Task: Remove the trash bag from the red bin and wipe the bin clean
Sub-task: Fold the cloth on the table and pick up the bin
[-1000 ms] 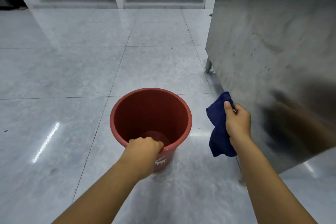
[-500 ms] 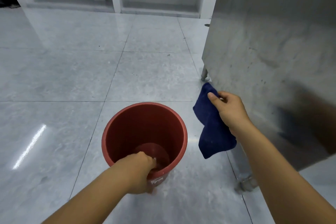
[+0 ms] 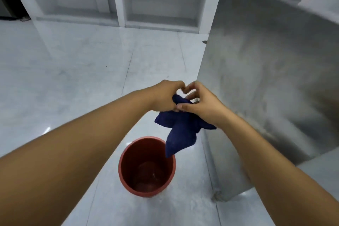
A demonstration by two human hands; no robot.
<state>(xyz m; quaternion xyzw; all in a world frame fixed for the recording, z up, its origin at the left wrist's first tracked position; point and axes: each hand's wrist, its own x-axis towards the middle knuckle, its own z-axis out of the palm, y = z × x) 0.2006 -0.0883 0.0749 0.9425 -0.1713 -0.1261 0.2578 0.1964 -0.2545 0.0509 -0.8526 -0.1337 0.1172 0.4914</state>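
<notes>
Two bare forearms reach in from the lower edge and meet at mid-frame. The left grip (image 3: 164, 97) is clenched on the upper fold of a dark blue cloth (image 3: 180, 134), fingers curled round it. The right grip (image 3: 204, 107) touches the left and pinches the same cloth between thumb and fingers. The cloth is bunched at the hands and hangs down in a loose point. Below the hands, the red bin (image 3: 128, 176) stands upright on the grey tiled floor (image 3: 73, 79), mouth open, its red inner wall and bottom in plain sight, with a small pale speck on the bottom. The cloth's tip overlaps the bin's far right rim in this view; contact cannot be established. Just right of the bin stands a steel cabinet (image 3: 266, 79), its foot (image 3: 216, 193) on the floor. Beyond, white recessed wall panels (image 3: 161, 0) close the room.
</notes>
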